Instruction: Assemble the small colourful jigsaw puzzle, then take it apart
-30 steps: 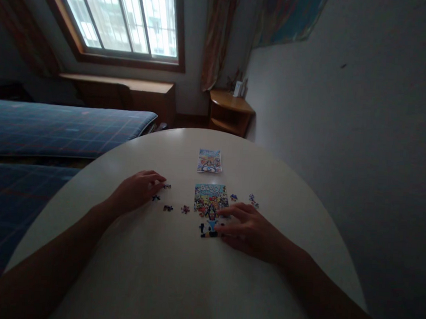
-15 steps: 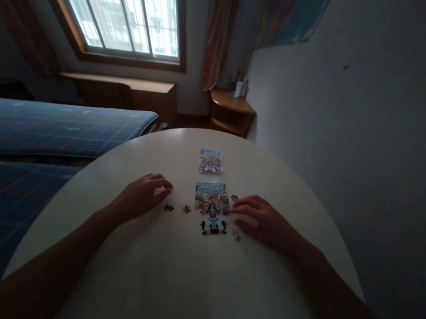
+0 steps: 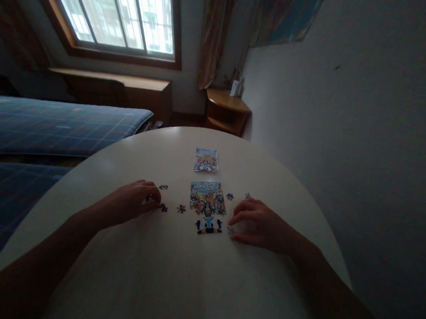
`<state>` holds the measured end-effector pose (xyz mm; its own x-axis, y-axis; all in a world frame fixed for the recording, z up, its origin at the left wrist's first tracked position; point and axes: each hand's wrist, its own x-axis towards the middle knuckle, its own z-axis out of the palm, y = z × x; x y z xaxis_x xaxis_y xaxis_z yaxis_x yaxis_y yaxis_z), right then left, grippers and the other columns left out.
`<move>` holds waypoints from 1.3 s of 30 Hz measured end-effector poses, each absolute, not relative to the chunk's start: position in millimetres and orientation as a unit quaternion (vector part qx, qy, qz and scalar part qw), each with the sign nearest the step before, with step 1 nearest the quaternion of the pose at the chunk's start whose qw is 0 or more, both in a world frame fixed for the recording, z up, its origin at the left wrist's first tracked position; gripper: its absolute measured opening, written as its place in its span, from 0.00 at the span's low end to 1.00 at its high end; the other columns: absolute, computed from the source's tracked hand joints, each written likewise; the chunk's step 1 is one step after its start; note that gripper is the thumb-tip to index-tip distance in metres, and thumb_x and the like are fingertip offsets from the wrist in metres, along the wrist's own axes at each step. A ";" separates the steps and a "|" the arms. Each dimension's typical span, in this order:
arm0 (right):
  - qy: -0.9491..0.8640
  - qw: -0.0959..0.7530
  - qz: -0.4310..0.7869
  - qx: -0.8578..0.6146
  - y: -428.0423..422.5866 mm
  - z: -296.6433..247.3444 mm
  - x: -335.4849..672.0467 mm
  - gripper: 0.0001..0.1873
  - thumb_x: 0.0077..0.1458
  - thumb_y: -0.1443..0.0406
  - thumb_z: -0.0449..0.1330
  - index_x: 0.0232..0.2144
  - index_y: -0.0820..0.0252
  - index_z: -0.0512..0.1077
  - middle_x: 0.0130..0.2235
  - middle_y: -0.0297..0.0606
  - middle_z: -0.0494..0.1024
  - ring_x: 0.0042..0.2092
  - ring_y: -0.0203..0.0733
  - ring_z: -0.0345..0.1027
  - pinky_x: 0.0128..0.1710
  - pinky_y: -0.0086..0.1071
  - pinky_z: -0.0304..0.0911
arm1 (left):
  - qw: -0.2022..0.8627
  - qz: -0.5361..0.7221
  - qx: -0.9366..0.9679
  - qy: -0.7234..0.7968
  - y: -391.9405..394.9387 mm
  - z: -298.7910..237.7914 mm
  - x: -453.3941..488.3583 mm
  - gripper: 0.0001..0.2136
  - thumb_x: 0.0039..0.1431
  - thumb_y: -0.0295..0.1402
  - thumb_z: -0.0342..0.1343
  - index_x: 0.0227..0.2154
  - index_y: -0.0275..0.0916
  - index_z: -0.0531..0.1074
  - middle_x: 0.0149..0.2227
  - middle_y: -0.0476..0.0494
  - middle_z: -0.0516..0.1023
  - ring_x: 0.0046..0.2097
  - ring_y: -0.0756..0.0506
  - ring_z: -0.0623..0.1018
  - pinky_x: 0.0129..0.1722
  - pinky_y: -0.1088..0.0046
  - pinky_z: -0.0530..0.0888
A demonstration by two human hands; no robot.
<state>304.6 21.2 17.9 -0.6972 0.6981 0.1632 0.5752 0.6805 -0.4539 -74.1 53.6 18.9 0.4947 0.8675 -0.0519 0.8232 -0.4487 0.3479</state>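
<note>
A partly assembled jigsaw puzzle [image 3: 207, 196] lies mid-table, its colourful upper part joined. Just below it is a joined blue-and-black strip [image 3: 209, 225]; I cannot tell whether the two interlock. My right hand [image 3: 257, 225] is right of the strip, with a small pale puzzle piece [image 3: 230, 231] between thumb and fingertips. To the left, my left hand [image 3: 131, 203] hovers low with curled fingers slightly apart. Its thumb is beside a dark puzzle piece [image 3: 164, 208]. Other loose pieces are a reddish one [image 3: 181, 209], a pale one [image 3: 163, 187], a blue one [image 3: 230, 196] and one [image 3: 247, 196] behind my right hand.
A printed picture sheet [image 3: 206, 160] lies beyond the puzzle on the round white table [image 3: 175, 278]. At left is a bed with a blue plaid mattress [image 3: 62, 124]. A corner shelf [image 3: 228, 101] and a wall [image 3: 332, 124] stand behind and to the right.
My left hand has drawn back left and down, uncovering the pale piece. My right hand has lowered and closed its fingers around the small pale piece beside the strip. The view has shifted slightly.
</note>
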 end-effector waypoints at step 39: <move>-0.870 0.196 0.110 -0.440 42.4 7.5 337.7 0.13 0.56 0.63 0.64 0.45 0.54 0.78 0.47 0.44 0.77 0.48 0.46 0.71 0.51 0.46 0.65 | 0.096 0.054 0.802 0.587 50.0 16.8 -88.9 0.13 0.55 0.42 0.54 0.40 0.45 0.75 0.40 0.41 0.80 0.36 0.39 0.80 0.32 0.66 0.73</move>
<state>337.7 42.4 7.5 -0.5368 0.8076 0.2441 0.7215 0.5894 -0.3632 -88.9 50.0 16.8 0.3045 0.9522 -0.0252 0.9315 -0.2921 0.2168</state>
